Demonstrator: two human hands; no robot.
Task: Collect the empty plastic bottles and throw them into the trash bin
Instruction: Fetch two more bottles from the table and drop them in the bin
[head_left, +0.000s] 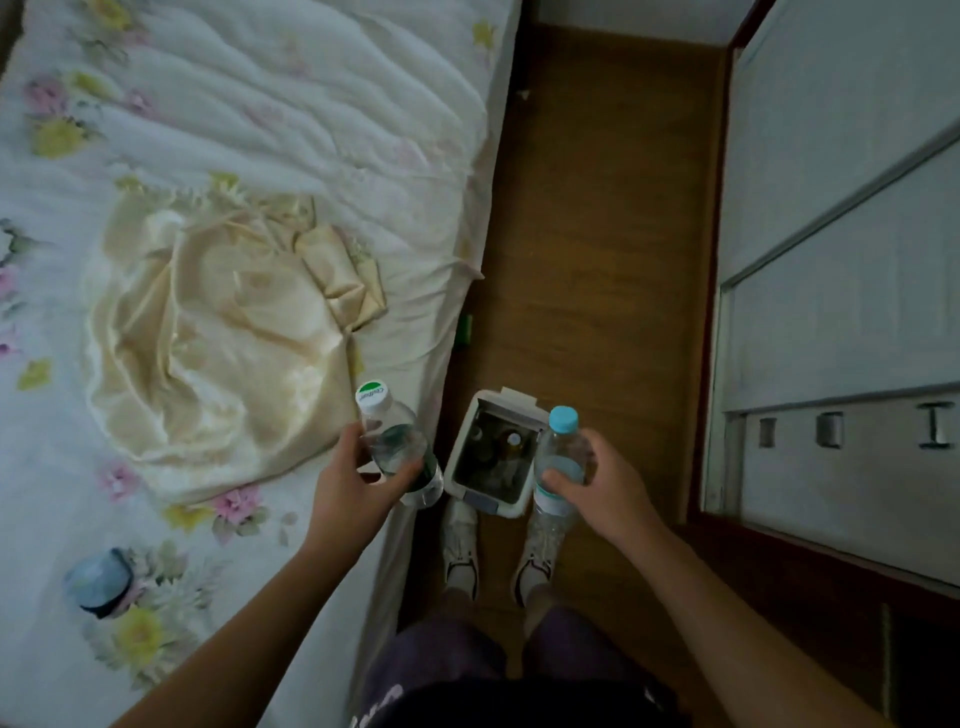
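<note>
My left hand (358, 483) grips a clear plastic bottle (397, 444) with a white and green cap and a green label, held upright over the bed's edge. My right hand (602, 491) grips a second clear bottle (558, 467) with a light blue cap. Between the two hands, on the floor in front of my feet, stands a small white trash bin (488, 506) with its lid open; some items lie inside. A third bottle (101, 582), bluish, lies on the bed at the lower left.
The bed (234, 130) with a flowered sheet and a cream satin cloth (218, 332) fills the left. A narrow strip of wooden floor (597, 234) runs ahead, with a white wardrobe (841, 260) on the right. A small green object (464, 328) lies by the bed's side.
</note>
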